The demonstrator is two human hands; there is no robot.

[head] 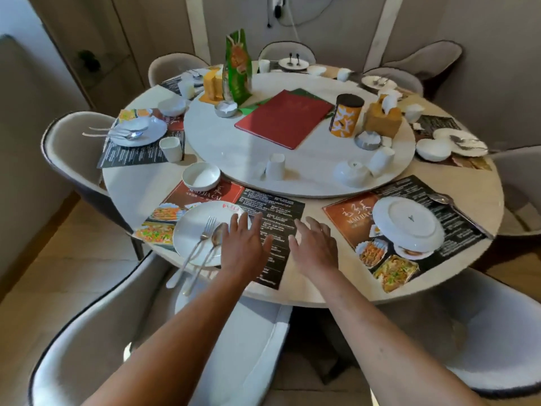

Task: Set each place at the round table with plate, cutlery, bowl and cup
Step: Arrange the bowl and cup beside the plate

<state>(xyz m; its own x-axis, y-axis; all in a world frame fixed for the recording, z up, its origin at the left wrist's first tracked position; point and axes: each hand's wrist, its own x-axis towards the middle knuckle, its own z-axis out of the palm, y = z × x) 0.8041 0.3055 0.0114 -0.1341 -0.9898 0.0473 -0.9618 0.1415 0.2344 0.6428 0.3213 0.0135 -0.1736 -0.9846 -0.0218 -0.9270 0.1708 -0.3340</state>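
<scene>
1. The bowl point(201, 175) sits beyond the near plate point(205, 232); fork point(196, 246) and spoon point(208, 244) lie on it, handles over the table point(140, 186) edge.
2. Left hand point(243, 244) is flat, fingers spread, empty, touching the plate's right rim.
3. Right hand point(314, 244) hovers open, empty.
4. The missing cup point(275, 167) stands ahead on the turntable point(292, 159), nothing between, roughly equidistant from both hands.

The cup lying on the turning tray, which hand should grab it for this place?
Probably the left hand. It hovers open by the plate, and the tipped cup lies almost straight beyond it. The right hand is open too, but sits farther toward the next placemat.
</scene>
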